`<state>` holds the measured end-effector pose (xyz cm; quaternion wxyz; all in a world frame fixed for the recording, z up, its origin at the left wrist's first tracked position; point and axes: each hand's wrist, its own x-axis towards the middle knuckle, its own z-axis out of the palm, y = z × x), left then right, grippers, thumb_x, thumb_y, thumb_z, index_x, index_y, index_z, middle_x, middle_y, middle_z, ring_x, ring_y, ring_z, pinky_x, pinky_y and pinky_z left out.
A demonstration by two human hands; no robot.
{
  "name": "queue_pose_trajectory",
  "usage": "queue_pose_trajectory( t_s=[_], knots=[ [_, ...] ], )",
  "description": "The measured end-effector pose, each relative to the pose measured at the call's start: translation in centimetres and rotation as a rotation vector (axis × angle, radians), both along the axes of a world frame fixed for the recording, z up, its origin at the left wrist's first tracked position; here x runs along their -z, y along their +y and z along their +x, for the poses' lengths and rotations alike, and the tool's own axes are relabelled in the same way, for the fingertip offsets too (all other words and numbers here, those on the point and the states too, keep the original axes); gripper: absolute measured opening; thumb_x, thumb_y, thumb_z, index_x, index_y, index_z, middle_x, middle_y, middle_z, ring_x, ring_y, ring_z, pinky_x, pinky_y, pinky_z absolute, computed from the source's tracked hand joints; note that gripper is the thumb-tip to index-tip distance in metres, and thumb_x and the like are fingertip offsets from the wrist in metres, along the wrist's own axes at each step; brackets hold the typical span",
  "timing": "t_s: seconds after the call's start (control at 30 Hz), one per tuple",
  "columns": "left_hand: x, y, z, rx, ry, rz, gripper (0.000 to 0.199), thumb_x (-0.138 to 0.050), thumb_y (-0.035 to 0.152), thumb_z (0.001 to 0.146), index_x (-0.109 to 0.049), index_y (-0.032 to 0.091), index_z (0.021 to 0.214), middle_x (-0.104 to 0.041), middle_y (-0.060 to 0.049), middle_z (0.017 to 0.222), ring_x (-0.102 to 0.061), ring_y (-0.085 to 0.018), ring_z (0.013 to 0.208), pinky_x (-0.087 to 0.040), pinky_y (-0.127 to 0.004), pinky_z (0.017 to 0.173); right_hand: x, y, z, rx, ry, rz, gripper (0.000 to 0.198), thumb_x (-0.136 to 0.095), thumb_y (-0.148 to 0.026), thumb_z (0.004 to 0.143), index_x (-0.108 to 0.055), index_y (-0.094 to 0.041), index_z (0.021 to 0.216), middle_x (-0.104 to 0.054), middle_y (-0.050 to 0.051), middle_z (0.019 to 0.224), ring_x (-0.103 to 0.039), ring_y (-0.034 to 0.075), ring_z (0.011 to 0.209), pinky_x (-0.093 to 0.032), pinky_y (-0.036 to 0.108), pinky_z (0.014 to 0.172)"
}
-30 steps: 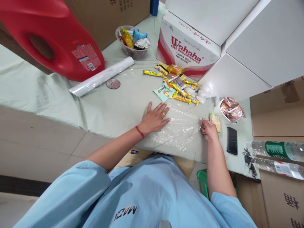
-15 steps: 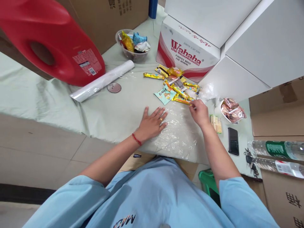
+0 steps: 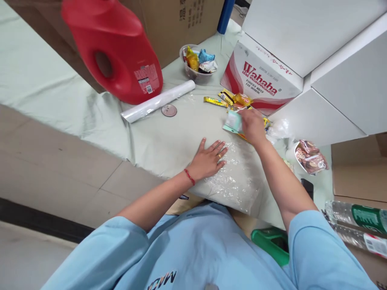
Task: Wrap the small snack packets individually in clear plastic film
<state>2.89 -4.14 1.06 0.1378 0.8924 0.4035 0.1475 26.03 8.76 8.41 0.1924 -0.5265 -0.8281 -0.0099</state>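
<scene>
My left hand (image 3: pixel 209 160) lies flat with spread fingers, a red string bracelet at its wrist, its fingers on a sheet of clear plastic film (image 3: pixel 236 181) on the table. My right hand (image 3: pixel 253 124) is closed on the upper right side of a mint-green snack packet (image 3: pixel 232 122), which tilts up from the pile; motion blurs the fingertips. Behind and beside that hand lie yellow snack wrappers, among them a thin yellow stick packet (image 3: pixel 215 101) and an orange-yellow packet (image 3: pixel 242 99). Part of the pile is hidden under the hand.
A white film roll (image 3: pixel 159 101) and a round disc (image 3: pixel 169 110) lie left, before a red jug (image 3: pixel 117 56). Behind stand a snack bowl (image 3: pixel 199 75) and a Wahaha carton (image 3: pixel 263 76). Rightward are crumpled plastic (image 3: pixel 278 129), a tub of packets (image 3: pixel 311 157), a phone (image 3: pixel 307 187) and bottles (image 3: pixel 356 214).
My right hand has moved left from the yellow stick packets onto the mint-green packet and tilted it up. My left hand stays flat on the film. The camera view has shifted.
</scene>
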Motion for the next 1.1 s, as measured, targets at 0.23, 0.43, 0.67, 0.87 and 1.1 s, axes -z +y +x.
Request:
queue_pose_trajectory(
  t_s=[0.23,0.43,0.67,0.87,1.1],
  knots=[
    [0.1,2.1,0.3,0.07,-0.027,-0.03,0.059,-0.035,0.053,0.109,-0.044,0.029,0.162,-0.034,-0.01,0.173,-0.032,-0.033,0.161,0.0,-0.075,0.128,-5.4,-8.6,2.9,0.177,0.627,-0.409,0.032,-0.067,-0.054,0.096,-0.077,-0.024,0.102,-0.067,0.002,0.082,-0.057,0.017,0.069,-0.046,0.029,0.064],
    [0.1,2.7,1.1,0.007,-0.035,-0.041,0.057,-0.034,0.05,0.11,-0.047,0.028,0.161,-0.035,-0.011,0.172,-0.034,-0.033,0.16,0.0,-0.075,0.128,-0.8,-13.3,2.2,0.083,0.451,-0.552,0.042,-0.054,-0.057,0.101,-0.079,-0.024,0.106,-0.073,0.008,0.094,-0.066,0.025,0.085,-0.055,0.04,0.082],
    [0.2,0.4,1.3,-0.072,-0.026,-0.017,0.055,-0.033,0.045,0.111,-0.044,0.026,0.162,-0.034,-0.01,0.173,-0.033,-0.035,0.16,0.009,-0.077,0.126,3.8,-16.4,2.1,-0.044,0.05,-0.346,0.064,-0.062,-0.06,0.098,-0.056,-0.025,0.153,-0.048,0.018,0.163,-0.042,0.037,0.151,-0.036,0.06,0.123],
    [0.3,-2.2,0.7,-0.161,0.017,-0.049,0.059,-0.037,0.045,0.11,-0.033,0.029,0.167,-0.032,-0.013,0.174,-0.028,-0.036,0.162,0.011,-0.081,0.123,4.6,-19.1,2.4,-0.056,-0.071,-0.359,0.072,-0.066,-0.063,0.096,-0.051,-0.028,0.157,-0.044,0.017,0.166,-0.033,0.039,0.157,-0.026,0.068,0.126],
    [-0.6,-4.4,-1.1,-0.23,0.002,0.041,0.059,-0.038,0.042,0.109,-0.037,0.022,0.165,-0.03,-0.018,0.174,-0.024,-0.036,0.164,-0.002,-0.076,0.128,5.0,-21.5,3.1,-0.124,-0.025,-0.372,0.072,-0.074,-0.056,0.092,-0.052,-0.03,0.156,-0.054,0.016,0.156,-0.035,0.039,0.156,-0.021,0.069,0.128]
  ],
)
